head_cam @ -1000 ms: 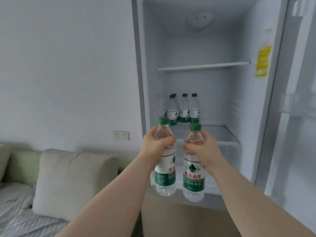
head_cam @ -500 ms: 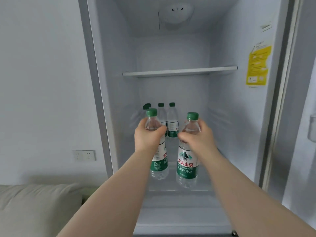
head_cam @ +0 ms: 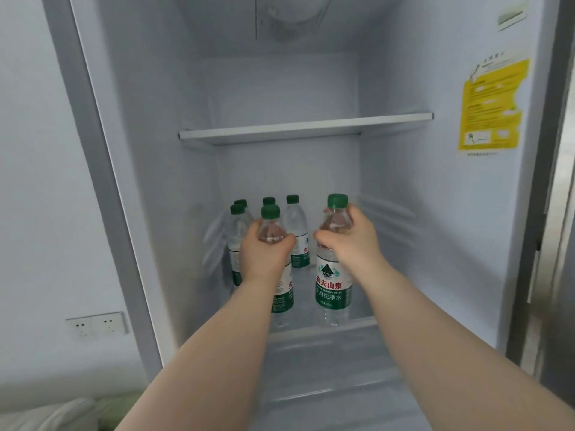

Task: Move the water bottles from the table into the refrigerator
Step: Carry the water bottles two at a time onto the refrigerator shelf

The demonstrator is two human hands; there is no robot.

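Both my arms reach into the open refrigerator (head_cam: 389, 213). My left hand (head_cam: 264, 255) grips the neck of a clear water bottle (head_cam: 281, 298) with a green cap and green label. My right hand (head_cam: 348, 244) grips the shoulder of a second such bottle (head_cam: 333, 290). Both bottles are upright, with their bases at the front of the lower glass shelf (head_cam: 357, 321); I cannot tell whether they rest on it. Behind them several more green-capped bottles (head_cam: 295, 231) stand in a cluster at the back left of the same shelf.
An upper shelf (head_cam: 305, 127) spans the compartment above the bottles. A yellow sticker (head_cam: 491, 104) is on the right inner wall. The fridge door (head_cam: 557, 213) stands open at the right. A wall socket (head_cam: 96, 325) and a cushion (head_cam: 62, 415) lie to the left.
Both hands have carried their bottles forward into the fridge and down to the lower shelf, close to the bottles at the back. The view has moved nearer to the compartment.
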